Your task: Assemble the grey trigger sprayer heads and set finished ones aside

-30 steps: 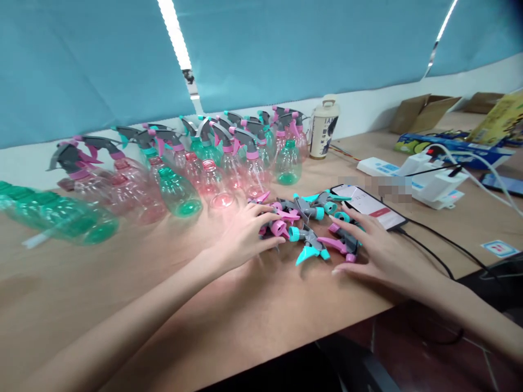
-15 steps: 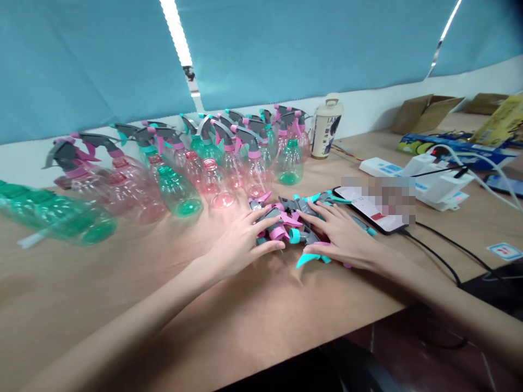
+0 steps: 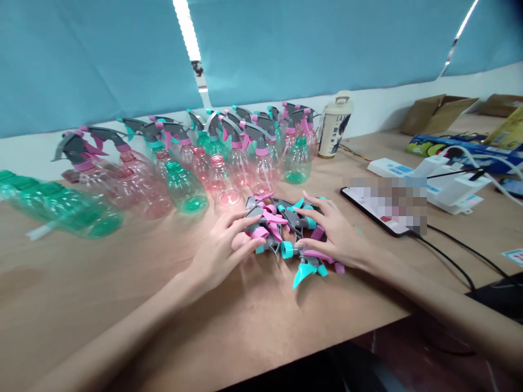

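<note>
A pile of loose trigger spray heads, grey with pink or turquoise parts, lies on the table between my hands. My left hand rests against the pile's left side, fingers apart, beside a pink-collared spray head. At the right side, my right hand is spread over the edge of the heap, its fingers touching some heads and partly hiding them. A turquoise trigger sticks out toward the table's front edge. Neither hand grips a single piece.
Behind the pile stand several pink and green bottles, some open like this green bottle, others with spray heads fitted. Green bottles lie at far left. To the right are a phone, cables, a power strip and a tumbler.
My right hand has moved left, away from the phone, and the spray heads on that side now lie closer together. My left hand has shifted slightly left. The view has swung a little.
</note>
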